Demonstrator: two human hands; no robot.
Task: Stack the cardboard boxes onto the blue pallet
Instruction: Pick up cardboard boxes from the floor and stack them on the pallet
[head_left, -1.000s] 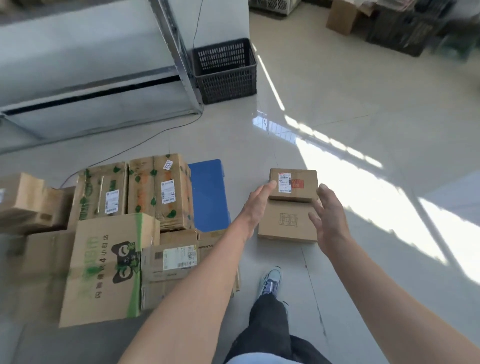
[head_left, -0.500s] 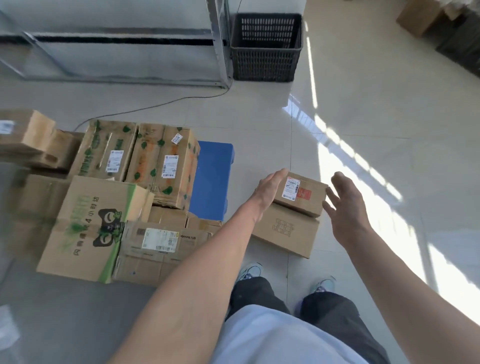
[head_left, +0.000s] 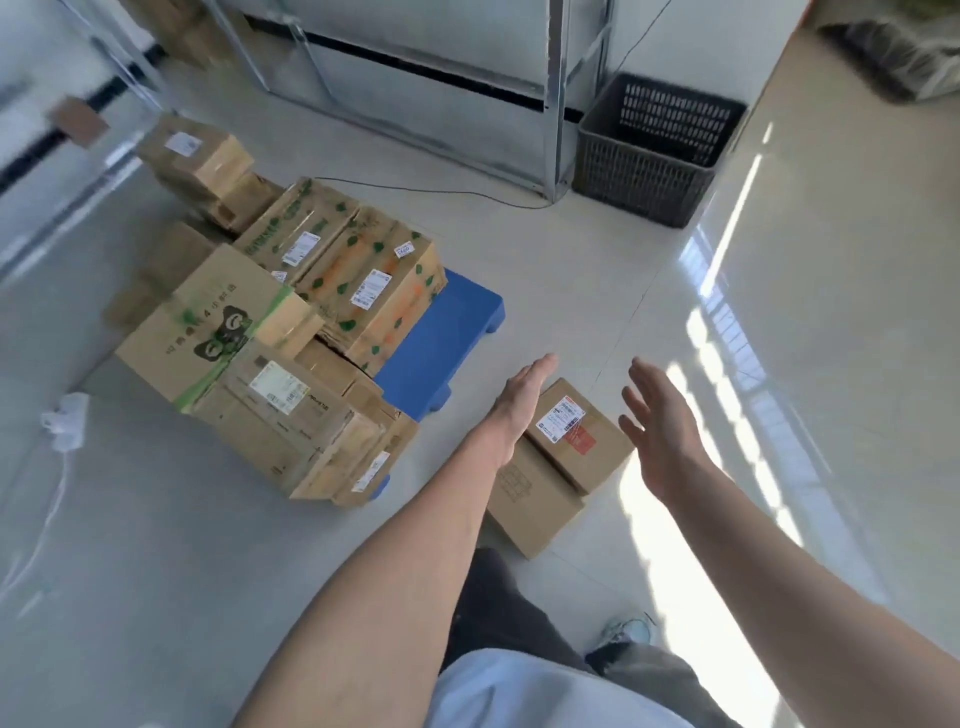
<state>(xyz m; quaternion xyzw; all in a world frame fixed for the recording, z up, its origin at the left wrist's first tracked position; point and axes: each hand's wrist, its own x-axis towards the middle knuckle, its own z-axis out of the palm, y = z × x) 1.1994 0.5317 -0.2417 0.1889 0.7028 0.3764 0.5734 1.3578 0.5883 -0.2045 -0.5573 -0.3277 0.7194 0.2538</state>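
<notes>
Glossy tiles (head_left: 779, 322) — left hand (head_left: 522, 402) beside rectangular cardboard box (head_left: 597, 457).

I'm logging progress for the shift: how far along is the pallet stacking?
Done: several cardboard boxes sit piled on the blue pallet, one strip of it bare. In hand: nothing gripped yet; the left hand and right hand, both open, flank the small labelled box, which rests on a flatter box on the floor. Left: at least those two boxes.

bare forearms, light blue shirt (head_left: 530, 696), dark trousers (head_left: 498, 613), teal-tinged sneaker (head_left: 631, 631)
</notes>
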